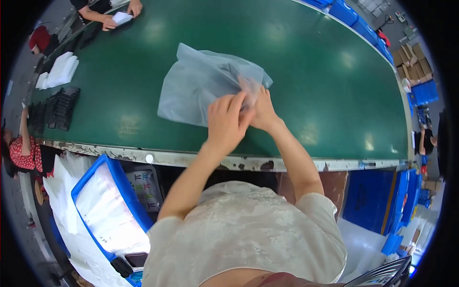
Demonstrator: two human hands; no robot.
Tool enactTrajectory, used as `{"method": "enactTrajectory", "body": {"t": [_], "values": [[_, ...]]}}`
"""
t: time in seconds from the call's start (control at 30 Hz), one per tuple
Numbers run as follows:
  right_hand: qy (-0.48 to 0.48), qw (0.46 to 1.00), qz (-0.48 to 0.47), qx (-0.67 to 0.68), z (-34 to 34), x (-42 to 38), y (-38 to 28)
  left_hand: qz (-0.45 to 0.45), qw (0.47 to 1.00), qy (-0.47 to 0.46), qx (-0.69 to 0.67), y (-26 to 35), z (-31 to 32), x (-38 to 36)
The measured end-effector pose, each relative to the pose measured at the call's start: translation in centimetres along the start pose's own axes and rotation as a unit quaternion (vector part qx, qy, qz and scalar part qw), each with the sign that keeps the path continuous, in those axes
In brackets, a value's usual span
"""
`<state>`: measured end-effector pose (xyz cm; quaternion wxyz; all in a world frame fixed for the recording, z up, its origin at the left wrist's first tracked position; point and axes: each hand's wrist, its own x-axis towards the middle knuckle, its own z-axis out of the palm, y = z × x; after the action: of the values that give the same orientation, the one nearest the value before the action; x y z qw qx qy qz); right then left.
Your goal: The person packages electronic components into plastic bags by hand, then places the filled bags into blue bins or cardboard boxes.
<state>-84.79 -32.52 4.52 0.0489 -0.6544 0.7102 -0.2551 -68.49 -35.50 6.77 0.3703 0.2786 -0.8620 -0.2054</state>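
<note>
A translucent plastic bag (pixel 191 88) lies crumpled on the green tabletop (pixel 330 91) in front of me. My left hand (pixel 225 117) is at the near right edge of the bag, with its fingers bent and closed on the film. Close beside it, my right hand (pixel 262 109) grips the bag's right end. Some of the right fingers show faintly through the plastic. Folds hide the exact fingertip contact, and whether anything is inside the bag cannot be made out.
At the left stand white stacked pieces (pixel 62 69) and several black plastic parts (pixel 62 107). Across the table, a co-worker's hands (pixel 111 21) hold a white item. A blue bin (pixel 112 191) sits below the table's front edge. Blue crates (pixel 344 12) line the far right side.
</note>
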Motion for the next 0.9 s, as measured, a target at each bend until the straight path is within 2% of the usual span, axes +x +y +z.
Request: {"method": "enactTrajectory", "body": {"t": [0.03,0.1,0.13,0.2,0.23,0.33,0.43,0.5,0.57,0.6,0.67,0.7,0.8,0.83,0.9], "values": [[0.003,1.0,-0.009,0.01,-0.3,1.1,-0.1,-0.001,1.0,0.003,0.013,-0.1,-0.1,-0.9],[-0.041,0.999,0.021,0.017,-1.4,1.6,-0.8,-0.081,0.972,0.185,0.123,-1.0,-0.4,-2.1],[-0.067,0.997,0.037,0.021,-1.8,2.3,-1.0,-0.08,0.97,0.184,0.135,-1.6,-0.1,-2.8],[-0.085,0.994,0.035,0.053,-1.9,4.6,-1.4,-0.166,0.956,0.199,0.136,-2.9,0.6,-3.9],[-0.101,0.992,0.036,0.072,-1.8,5.9,-1.5,-0.176,0.954,0.193,0.149,-4.1,1.0,-3.5],[-0.137,0.984,0.017,0.11,-0.3,10.0,-1.3,-0.28,0.946,0.026,0.16,-6.1,1.4,-2.6],[-0.137,0.981,-0.023,0.135,0.9,14.5,-1.5,-0.316,0.919,0.001,0.237,-6.9,-1.4,0.2],[-0.079,0.994,-0.037,0.066,1.6,16.0,-1.3,-0.335,0.902,-0.017,0.273,-6.5,-2.3,1.2],[-0.055,0.997,-0.046,0.038,1.7,17.8,-0.4,-0.45,0.872,0.001,0.192,-5.8,-2.2,1.5],[-0.105,0.988,-0.045,0.101,1.3,18.6,-0.1,-0.501,0.852,0.011,0.15,-5.7,-2.3,1.6],[-0.205,0.952,-0.033,0.227,0.7,19.4,0.0,-0.492,0.857,0.01,0.153,-5.8,-1.3,2.3],[-0.21,0.949,-0.031,0.233,0.9,19.8,-0.2,-0.476,0.867,0.018,0.143,-5.9,-0.5,2.7],[-0.305,0.885,0.039,0.35,2.2,23.1,-0.6,-0.442,0.889,0.021,0.119,-6.0,-0.2,4.1],[-0.309,0.883,0.037,0.352,2.5,23.2,-0.8,-0.425,0.899,0.0,0.108,-5.7,-1.1,4.4],[-0.146,0.966,-0.1,0.187,2.8,23.2,-1.0,-0.413,0.905,-0.018,0.102,-5.2,-3.4,4.8]]}}
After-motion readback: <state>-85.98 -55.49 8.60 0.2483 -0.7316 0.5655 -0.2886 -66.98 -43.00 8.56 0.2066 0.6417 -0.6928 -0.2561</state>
